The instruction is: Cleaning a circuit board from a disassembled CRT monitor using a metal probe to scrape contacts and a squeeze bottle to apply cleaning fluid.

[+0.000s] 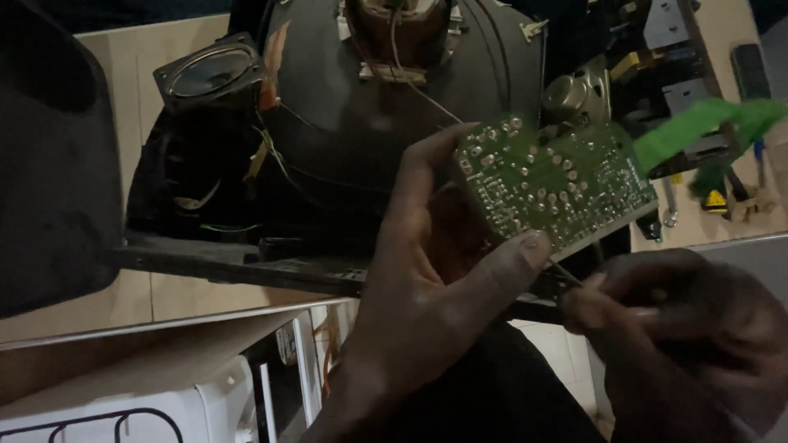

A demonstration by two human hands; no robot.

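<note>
Head view: green circuit board held over an opened tube television.

The left hand (427,279) clamps the circuit board (554,184) between thumb and fingers, solder side up, in front of the picture tube (369,123). The right hand (681,328) pinches its fingers together on a thin probe or wire (566,275) touching the board's lower edge. A slip could bridge joints or tug the wire running to the tube. A loose speaker (209,74) sits upper left. No package or label is legible; a white box (164,410) lies bottom left.

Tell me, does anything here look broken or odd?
Yes. The old television lies open with its back off, the speaker and loose wires exposed. The left hand holds a green circuit board lifted out of it.
</note>
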